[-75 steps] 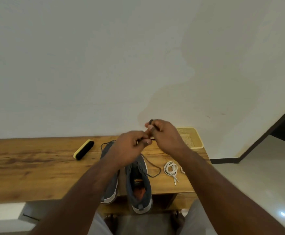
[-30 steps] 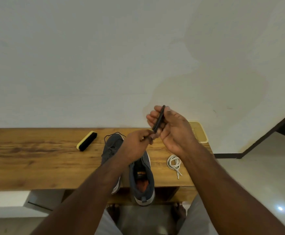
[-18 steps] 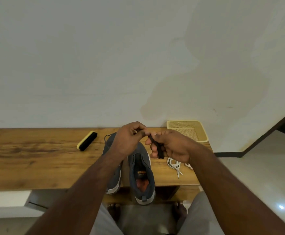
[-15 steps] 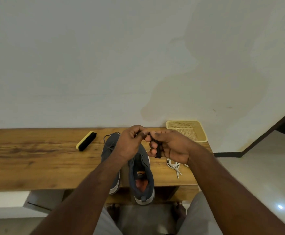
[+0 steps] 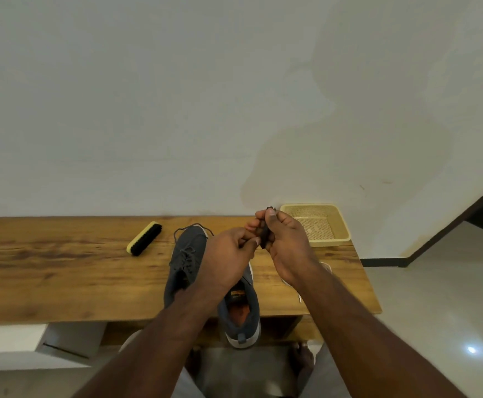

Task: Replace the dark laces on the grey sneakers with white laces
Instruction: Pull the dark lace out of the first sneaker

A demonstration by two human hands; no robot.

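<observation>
Two grey sneakers stand side by side on the wooden bench [image 5: 62,271]. The left sneaker [image 5: 187,257] still carries its dark lace. The right sneaker [image 5: 241,314] shows an orange insole, and my left forearm covers its front. Above the shoes my right hand [image 5: 285,242] grips a bundled dark lace [image 5: 264,235], its top poking out above my fingers. My left hand [image 5: 228,257] pinches the same bundle from the left. The white laces [image 5: 300,294] lie on the bench right of the shoes, mostly hidden by my right forearm.
A shoe brush [image 5: 144,238] with a yellow back lies at the bench's rear, left of the shoes. A yellow mesh basket [image 5: 341,225] sits at the back right corner against the wall. The bench's right end drops off to a tiled floor [image 5: 435,311].
Over the last seconds both hands kept gathering the dark lace into a short bundle. In the last half second they rose slightly, and the bundle now stands upright in my right hand.
</observation>
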